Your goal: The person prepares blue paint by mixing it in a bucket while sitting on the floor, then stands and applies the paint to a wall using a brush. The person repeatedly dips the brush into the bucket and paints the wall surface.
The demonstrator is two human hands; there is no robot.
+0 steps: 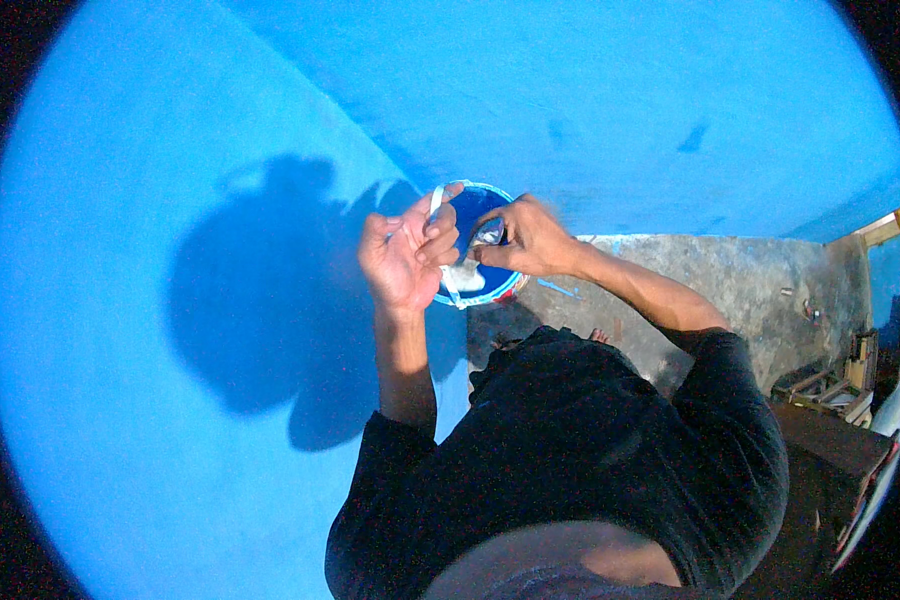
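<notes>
A round bucket [483, 296] with a pale rim hangs or stands in front of me, dark blue inside, with a whitish patch [464, 276] near its front left. My left hand [408, 252] is at the bucket's left side, palm turned up. Its fingers curl around the white strap-like handle [436, 203], while the thumb sticks out to the left. Over the right part of the bucket's opening, my right hand [538, 238] pinches a small shiny, partly clear object [490, 232]. Its kind cannot be made out, and the fingers cover part of it.
Bright blue walls [610, 100] meet in a corner just beyond the bucket. Below lies a grey concrete floor [710, 275] with blue smears. A wooden frame [850, 375] and a dark brown piece of furniture [830, 440] stand to the right.
</notes>
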